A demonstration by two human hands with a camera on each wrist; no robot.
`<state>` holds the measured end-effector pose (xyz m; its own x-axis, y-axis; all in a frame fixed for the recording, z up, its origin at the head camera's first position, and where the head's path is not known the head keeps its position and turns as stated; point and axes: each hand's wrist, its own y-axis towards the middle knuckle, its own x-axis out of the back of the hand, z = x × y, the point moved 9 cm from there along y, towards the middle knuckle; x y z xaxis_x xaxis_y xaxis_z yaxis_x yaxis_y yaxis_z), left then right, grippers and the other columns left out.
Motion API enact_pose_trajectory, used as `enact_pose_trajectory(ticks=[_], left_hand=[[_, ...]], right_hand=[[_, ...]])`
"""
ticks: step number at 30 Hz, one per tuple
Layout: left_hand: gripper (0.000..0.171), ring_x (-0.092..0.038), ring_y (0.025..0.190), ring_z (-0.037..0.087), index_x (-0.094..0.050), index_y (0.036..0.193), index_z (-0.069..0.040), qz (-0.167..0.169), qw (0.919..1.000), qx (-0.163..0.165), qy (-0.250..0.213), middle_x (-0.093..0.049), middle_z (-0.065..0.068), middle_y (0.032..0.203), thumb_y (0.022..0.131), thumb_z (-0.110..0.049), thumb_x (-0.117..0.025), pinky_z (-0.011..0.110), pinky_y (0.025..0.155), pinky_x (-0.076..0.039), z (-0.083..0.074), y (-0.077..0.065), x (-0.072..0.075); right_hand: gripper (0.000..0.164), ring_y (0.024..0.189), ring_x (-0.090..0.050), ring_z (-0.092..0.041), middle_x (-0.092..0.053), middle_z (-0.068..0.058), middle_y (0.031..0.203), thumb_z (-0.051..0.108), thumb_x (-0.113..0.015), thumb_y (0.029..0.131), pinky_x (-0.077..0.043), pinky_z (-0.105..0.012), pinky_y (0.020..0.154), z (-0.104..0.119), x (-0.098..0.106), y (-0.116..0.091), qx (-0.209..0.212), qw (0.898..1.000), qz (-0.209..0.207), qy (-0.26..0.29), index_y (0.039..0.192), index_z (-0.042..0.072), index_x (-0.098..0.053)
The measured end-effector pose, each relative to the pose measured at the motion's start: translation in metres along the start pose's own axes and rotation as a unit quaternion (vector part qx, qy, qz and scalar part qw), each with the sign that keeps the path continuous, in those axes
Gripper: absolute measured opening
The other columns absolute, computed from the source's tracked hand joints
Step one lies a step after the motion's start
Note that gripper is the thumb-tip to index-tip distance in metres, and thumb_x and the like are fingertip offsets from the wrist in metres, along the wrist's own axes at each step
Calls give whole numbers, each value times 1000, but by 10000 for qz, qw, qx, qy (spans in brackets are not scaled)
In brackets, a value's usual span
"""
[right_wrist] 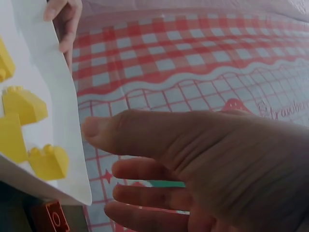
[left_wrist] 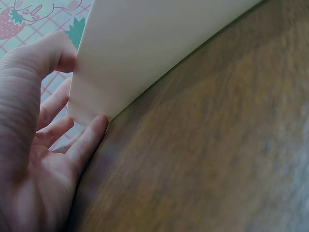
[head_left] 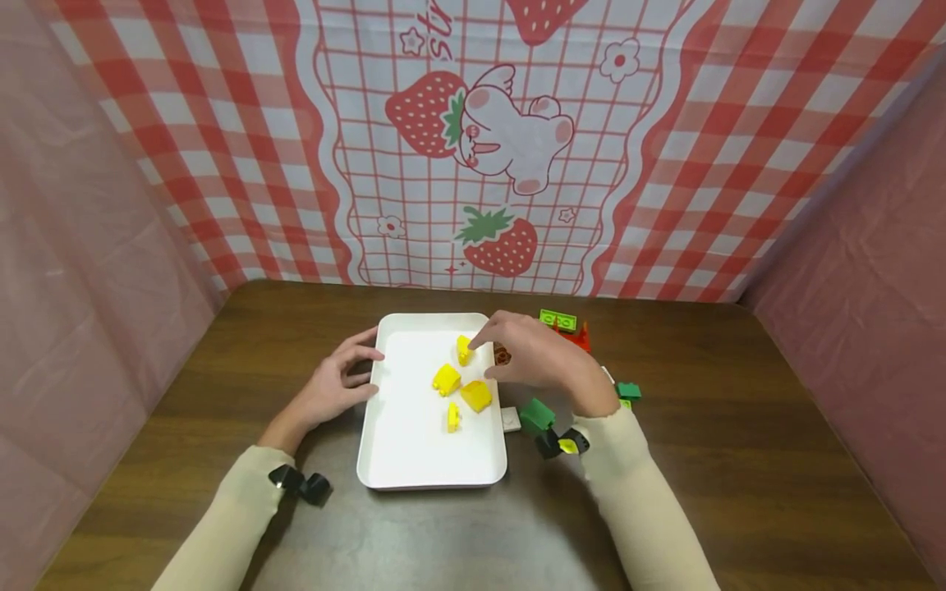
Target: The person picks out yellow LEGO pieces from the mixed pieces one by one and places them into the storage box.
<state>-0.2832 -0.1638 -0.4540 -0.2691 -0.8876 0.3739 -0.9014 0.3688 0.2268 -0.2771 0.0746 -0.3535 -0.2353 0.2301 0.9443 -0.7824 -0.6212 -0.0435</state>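
A white tray lies on the table with several yellow bricks inside: one near the back right, one towards the middle, a larger one by the right side and one nearer the front. My left hand rests its fingertips and thumb against the tray's left side; the left wrist view has them on the outer wall. Over the right rim hovers my right hand, close to the back yellow brick. In the right wrist view its fingers are apart, with nothing between them.
Right of the tray lie a green brick, a white piece, a brown piece, a lime brick, red pieces and a small dark green brick. A checked strawberry cloth hangs behind the brown table.
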Motion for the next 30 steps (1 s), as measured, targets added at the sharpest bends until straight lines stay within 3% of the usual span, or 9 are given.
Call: enact_pose_trajectory(ticks=[7, 17, 25, 30], left_hand=[[43, -43, 134, 45, -59, 123, 6, 20, 10000, -23, 16, -25, 22, 163, 82, 5, -75, 63, 98, -48, -1, 1, 0], [43, -43, 135, 44, -59, 123, 5, 25, 10000, 11, 0, -25, 21, 163, 82, 4, -75, 64, 99, -48, 1, 1, 0], [43, -43, 134, 44, -60, 122, 4, 21, 10000, 56, 10, -25, 20, 163, 82, 4, -75, 64, 99, -47, 2, 0, 0], [43, -43, 134, 44, -60, 122, 4, 14, 10000, 50, 6, -25, 20, 163, 82, 4, -75, 64, 99, -48, 1, -1, 0]], right_hand=[[48, 112, -59, -28, -66, -10, 125, 21, -84, 80, -61, -40, 92, -23, 6, -2, -316, 9993, -190, 4, 125, 12, -71], [45, 112, -58, -28, -64, -10, 127, 19, -82, 82, -61, -45, 91, -55, 16, -10, -1152, 9928, -297, 112, 126, 15, -71], [43, 109, -57, -30, -64, -14, 124, 18, -81, 82, -58, -48, 95, -60, 15, -6, -1213, 9912, -531, -41, 123, 10, -71], [40, 108, -55, -31, -64, -14, 121, 18, -82, 81, -56, -50, 96, -61, 15, -2, -1239, 9876, -952, -135, 119, 10, -73]])
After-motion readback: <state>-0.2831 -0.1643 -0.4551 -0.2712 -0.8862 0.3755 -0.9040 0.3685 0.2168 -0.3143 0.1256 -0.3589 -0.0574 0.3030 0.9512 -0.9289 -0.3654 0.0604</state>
